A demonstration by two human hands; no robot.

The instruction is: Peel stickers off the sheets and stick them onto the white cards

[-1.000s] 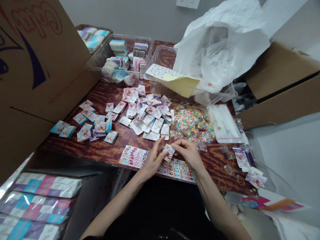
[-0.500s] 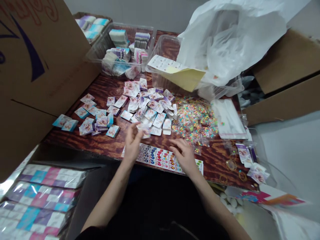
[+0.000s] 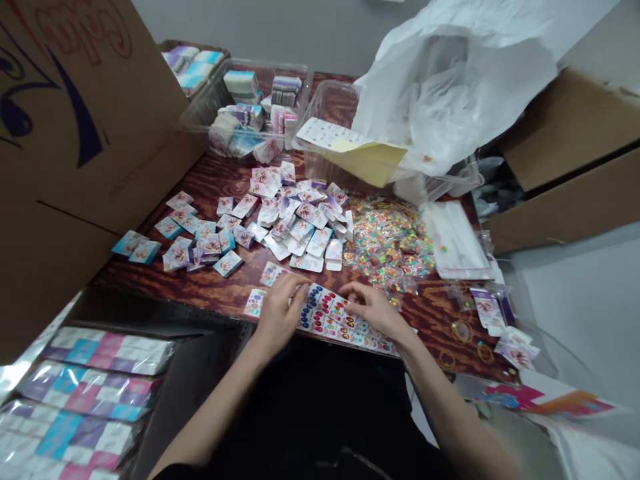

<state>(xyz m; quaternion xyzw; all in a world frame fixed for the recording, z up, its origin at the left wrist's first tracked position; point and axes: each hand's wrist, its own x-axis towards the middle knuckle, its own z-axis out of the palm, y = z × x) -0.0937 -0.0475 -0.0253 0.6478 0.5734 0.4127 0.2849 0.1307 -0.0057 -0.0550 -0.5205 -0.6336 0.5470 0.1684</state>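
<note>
My left hand [image 3: 283, 310] is over the printed sticker sheets [image 3: 325, 323] at the table's front edge, its fingers curled at the left side of a raised sheet with rows of blue, red and multicoloured ovals. At the right side of that sheet, my right hand [image 3: 375, 310] has its thumb and fingers bent together; the fingertips are partly hidden. Just beyond my left fingers lies a small white printed box [image 3: 273, 273]. A heap of similar small boxes [image 3: 303, 230] is farther back, with a looser group of blue and purple boxes [image 3: 205, 243] on its left.
Small clear bags of colourful bits [image 3: 390, 243] are piled right of the boxes. Clear plastic tubs [image 3: 245, 127] stand behind, one under white plastic wrap [image 3: 450, 100]. A tall carton [image 3: 100, 133] borders the left. Rubber bands [image 3: 463, 330] lie at right.
My left hand has let go of a small box, which now lies on the table, and has moved right and nearer to the sheets. Part of a sticker sheet is now raised between both hands.
</note>
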